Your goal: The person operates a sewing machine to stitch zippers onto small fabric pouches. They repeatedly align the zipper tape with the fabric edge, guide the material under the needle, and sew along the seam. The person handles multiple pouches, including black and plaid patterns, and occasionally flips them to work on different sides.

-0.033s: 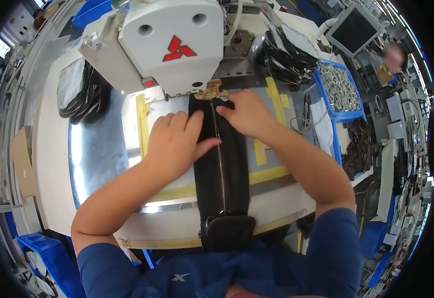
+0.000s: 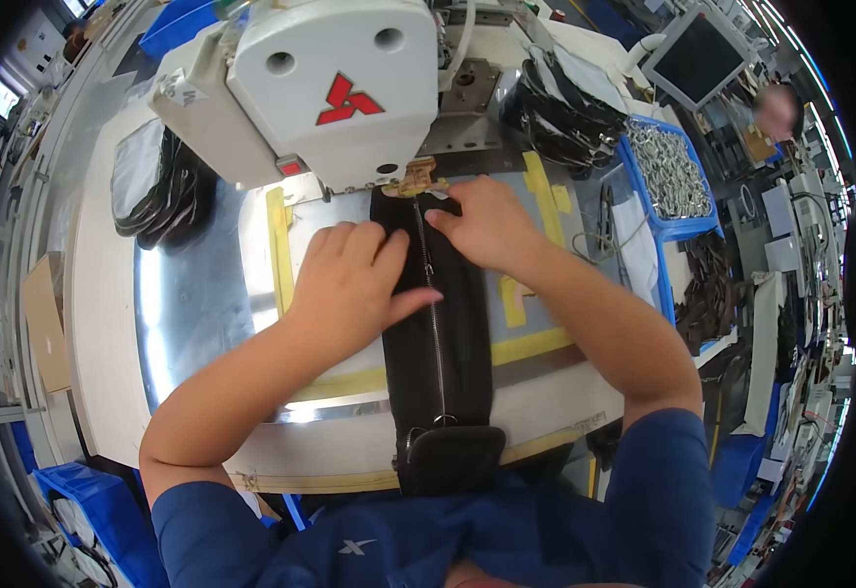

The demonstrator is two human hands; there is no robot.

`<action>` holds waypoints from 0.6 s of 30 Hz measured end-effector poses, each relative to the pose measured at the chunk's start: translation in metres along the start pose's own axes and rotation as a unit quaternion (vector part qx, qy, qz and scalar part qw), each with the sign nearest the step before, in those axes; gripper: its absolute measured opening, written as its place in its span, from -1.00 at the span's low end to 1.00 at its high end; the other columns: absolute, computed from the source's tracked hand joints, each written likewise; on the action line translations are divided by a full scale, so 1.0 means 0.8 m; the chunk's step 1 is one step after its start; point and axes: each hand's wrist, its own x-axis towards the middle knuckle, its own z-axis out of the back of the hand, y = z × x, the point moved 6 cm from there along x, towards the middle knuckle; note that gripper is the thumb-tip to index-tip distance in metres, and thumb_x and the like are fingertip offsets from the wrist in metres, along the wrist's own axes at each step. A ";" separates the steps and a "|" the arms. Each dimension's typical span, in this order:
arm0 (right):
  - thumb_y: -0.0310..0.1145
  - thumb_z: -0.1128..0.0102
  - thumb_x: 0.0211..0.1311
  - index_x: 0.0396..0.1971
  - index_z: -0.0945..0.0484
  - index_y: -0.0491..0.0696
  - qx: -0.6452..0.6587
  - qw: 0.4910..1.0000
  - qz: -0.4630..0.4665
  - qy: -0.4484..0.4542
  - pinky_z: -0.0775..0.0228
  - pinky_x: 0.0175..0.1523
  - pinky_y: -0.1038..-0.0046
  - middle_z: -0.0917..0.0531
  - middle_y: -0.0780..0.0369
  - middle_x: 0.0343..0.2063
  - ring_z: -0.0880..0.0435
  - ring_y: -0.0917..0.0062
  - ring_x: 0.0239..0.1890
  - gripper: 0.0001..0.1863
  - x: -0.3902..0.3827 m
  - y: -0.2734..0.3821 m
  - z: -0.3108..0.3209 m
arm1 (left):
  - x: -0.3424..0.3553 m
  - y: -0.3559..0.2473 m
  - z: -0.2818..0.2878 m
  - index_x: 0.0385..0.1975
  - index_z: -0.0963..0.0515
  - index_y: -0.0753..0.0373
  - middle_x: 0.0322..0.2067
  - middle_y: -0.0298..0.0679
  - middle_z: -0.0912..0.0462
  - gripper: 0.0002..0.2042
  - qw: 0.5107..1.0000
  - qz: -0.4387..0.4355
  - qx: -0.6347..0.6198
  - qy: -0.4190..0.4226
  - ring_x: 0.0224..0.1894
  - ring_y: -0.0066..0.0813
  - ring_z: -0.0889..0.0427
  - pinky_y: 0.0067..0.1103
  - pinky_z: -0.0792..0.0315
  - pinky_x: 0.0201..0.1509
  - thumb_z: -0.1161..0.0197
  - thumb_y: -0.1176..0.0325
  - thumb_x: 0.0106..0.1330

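Note:
A black fabric strip with a silver zipper [image 2: 438,353] runs from the sewing machine's brass clamp [image 2: 413,176] toward me, a rounded black padded piece [image 2: 452,461] at its near end. My left hand [image 2: 349,284] lies on the strip's left side, fingers slightly bent and apart, thumb stretched toward the zipper. My right hand [image 2: 487,225] grips the strip's upper right part just beside the clamp, thumb near the zipper and index at the clamp. The white machine head [image 2: 325,108] hangs over the strip's far end.
Stacked black pieces sit left [image 2: 153,181] and back right [image 2: 560,113]. Blue bins of metal hardware [image 2: 668,171] and dark straps [image 2: 702,284] line the right, beside long dark tools [image 2: 604,220]. A monitor [image 2: 692,54] and another person [image 2: 776,113] are at upper right; a blue crate [image 2: 95,519] stands lower left.
My left hand has slid slightly down and right along the strip, its thumb a little farther over the zipper. My right hand stays in about the same place.

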 end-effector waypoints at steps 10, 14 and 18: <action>-0.26 -0.40 0.25 -0.21 -0.66 -0.18 -0.106 0.945 0.214 -0.224 -0.52 0.10 0.06 -0.71 0.05 -0.21 -0.69 0.03 -0.11 -0.72 -0.030 0.025 0.032 | 0.021 0.000 -0.026 0.36 -0.42 0.54 0.31 0.18 -0.52 0.00 0.995 -0.082 -0.027 0.042 0.38 0.15 -0.51 -0.17 -0.37 0.52 -0.45 -0.28 0.17; -0.18 -0.39 0.28 -0.10 -0.60 -0.17 -0.115 0.908 0.382 -0.127 -0.45 0.24 0.08 -0.64 0.03 -0.05 -0.63 0.10 0.04 -0.63 -0.065 0.036 0.007 | 0.024 -0.002 -0.027 0.38 -0.43 0.51 0.34 0.25 -0.48 -0.04 0.994 -0.081 -0.031 0.061 0.40 0.16 -0.48 -0.14 -0.38 0.50 -0.44 -0.23 0.21; -0.04 -0.41 0.29 0.05 -0.57 -0.23 -0.107 0.939 0.323 -0.045 -0.36 0.43 0.05 -0.59 -0.06 0.19 -0.57 0.05 0.26 -0.43 -0.062 0.033 -0.004 | 0.016 0.000 -0.028 0.48 -0.34 0.41 0.36 0.49 -0.33 0.06 0.997 -0.022 -0.028 0.075 0.42 0.46 -0.37 -0.05 -0.35 0.51 -0.50 -0.26 0.10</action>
